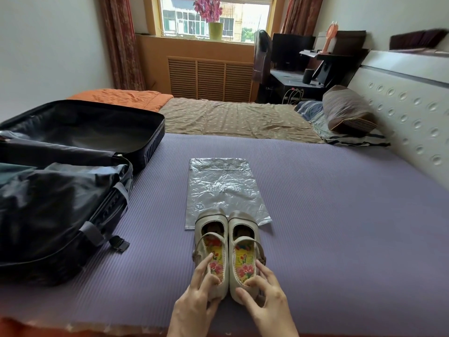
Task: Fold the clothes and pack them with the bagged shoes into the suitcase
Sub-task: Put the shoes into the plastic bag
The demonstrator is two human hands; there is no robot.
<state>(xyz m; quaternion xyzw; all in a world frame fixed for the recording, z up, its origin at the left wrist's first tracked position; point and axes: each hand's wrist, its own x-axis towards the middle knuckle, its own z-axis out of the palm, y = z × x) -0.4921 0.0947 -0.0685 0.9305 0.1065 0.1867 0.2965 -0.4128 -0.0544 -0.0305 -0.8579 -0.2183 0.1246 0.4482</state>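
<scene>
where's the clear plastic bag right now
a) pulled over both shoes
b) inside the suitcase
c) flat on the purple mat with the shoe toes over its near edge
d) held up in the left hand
c: the plastic bag lies flat on the purple mat, and the toes of the shoes overlap its near edge.

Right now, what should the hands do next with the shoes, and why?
Probably let the right hand leave the shoes and open the plastic bag. Both it and the left hand grip the heels, while the bag lies flat under the toes, so the shoes cannot slide in yet.
</scene>
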